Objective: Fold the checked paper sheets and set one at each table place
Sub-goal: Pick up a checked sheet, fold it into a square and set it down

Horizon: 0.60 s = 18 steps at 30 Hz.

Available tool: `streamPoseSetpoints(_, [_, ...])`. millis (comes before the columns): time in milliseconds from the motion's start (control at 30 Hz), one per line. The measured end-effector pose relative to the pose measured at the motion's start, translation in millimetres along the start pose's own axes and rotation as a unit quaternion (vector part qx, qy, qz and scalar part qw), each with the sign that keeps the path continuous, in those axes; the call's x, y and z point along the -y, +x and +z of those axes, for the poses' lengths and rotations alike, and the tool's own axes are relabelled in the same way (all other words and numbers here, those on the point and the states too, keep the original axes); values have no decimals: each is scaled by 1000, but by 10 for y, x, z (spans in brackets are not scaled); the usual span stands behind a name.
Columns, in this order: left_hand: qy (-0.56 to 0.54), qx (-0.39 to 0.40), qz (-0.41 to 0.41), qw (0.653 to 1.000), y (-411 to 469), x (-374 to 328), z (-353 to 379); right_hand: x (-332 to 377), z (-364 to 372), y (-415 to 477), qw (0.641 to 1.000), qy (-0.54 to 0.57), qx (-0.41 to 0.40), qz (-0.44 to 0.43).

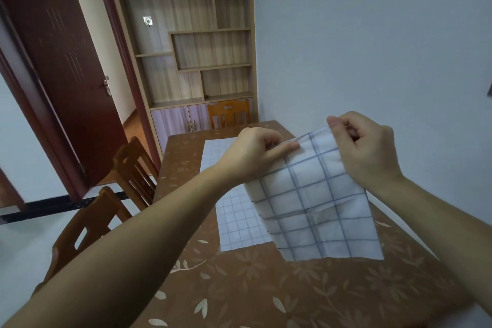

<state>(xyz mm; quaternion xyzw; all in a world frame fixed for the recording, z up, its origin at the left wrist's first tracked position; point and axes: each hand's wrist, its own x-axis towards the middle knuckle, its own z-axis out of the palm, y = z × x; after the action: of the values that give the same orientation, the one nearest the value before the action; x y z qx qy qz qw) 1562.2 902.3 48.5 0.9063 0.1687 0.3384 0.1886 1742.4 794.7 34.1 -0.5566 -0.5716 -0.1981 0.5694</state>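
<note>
A white checked paper sheet (319, 208) with blue grid lines hangs in the air above the table, doubled over at its top edge. My left hand (255, 154) pinches its upper left corner and my right hand (364, 149) pinches its upper right corner. Its lower edge dangles just over the tabletop. Below it a second checked sheet (237, 221) lies flat on the table, partly hidden by the held one. A third checked sheet (215, 152) lies flat farther back, partly behind my left hand.
The table (266, 290) has a brown flowered cover and stands against the wall on the right. Two wooden chairs (133, 168) (90, 226) stand along its left side and another chair (229, 113) at its far end. A shelf unit (191, 34) and an open door (66, 74) lie beyond.
</note>
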Motion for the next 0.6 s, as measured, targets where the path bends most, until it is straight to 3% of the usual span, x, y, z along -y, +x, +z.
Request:
streamPoseSetpoints(100, [10,-28,-4,1000,-38,68,-76,-1,-48,7,1000,12,-16,4])
streamPoseSetpoints(167, [-85,-82,-50,992,-58,36,-91,27,-68,31,999,27,-26,21])
streamPoseSetpoints(200, [-188,-111,-96,971,-55,-12,-85,35,-76,61,998,39,-36,38])
streamPoseSetpoints(267, [-401,-98,-197,889,-51,-79,-38,32,-90,140,994,54,-55,74])
streamPoseSetpoints(333, [-498,-56,-231,834,-59,-76,30,0,-118,207,991,52,-69,105])
streamPoseSetpoints(400, [-482,-16,-235,844,-92,-21,119,-51,-150,227,986,56,-78,139])
streamPoseSetpoints(500, [-393,-4,-237,889,-139,-2,216,-113,-181,191,963,93,-97,232])
streamPoseSetpoints(600, [-405,-49,-236,882,-140,-26,245,-135,-155,101,904,209,-58,368])
